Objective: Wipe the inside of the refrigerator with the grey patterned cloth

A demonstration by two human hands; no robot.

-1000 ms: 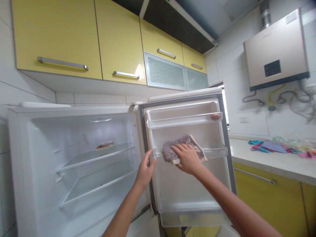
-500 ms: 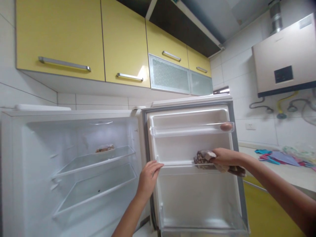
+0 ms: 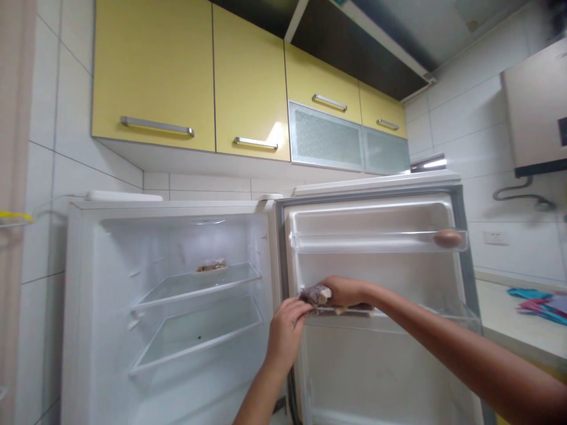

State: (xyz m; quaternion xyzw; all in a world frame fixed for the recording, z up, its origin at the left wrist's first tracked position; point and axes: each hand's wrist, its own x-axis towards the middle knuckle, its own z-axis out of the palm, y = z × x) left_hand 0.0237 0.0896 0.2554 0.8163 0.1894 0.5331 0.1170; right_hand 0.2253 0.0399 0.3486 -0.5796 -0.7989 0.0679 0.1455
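Note:
My right hand (image 3: 348,291) is closed on a bunched grey-brown cloth (image 3: 315,293), pressed into the left part of the middle door shelf (image 3: 390,323). Part of the cloth hangs along the shelf's front rim. My left hand (image 3: 287,327) grips the left end of that shelf, its fingertips right beside the cloth; whether they also touch the cloth I cannot tell. The fridge door (image 3: 381,366) stands wide open. A brown egg (image 3: 448,238) sits at the right end of the upper door shelf (image 3: 363,242).
Inside the fridge, a small wrapped package (image 3: 211,265) lies on the upper glass shelf (image 3: 195,287), above a second glass shelf (image 3: 199,348). Yellow wall cabinets (image 3: 155,71) hang overhead. Blue and pink cloths (image 3: 543,304) lie on the counter (image 3: 500,307) at right.
My right hand has carried the cloth leftward along the middle door shelf, up to my left hand. My left hand stays at the shelf's left end. The view has turned left.

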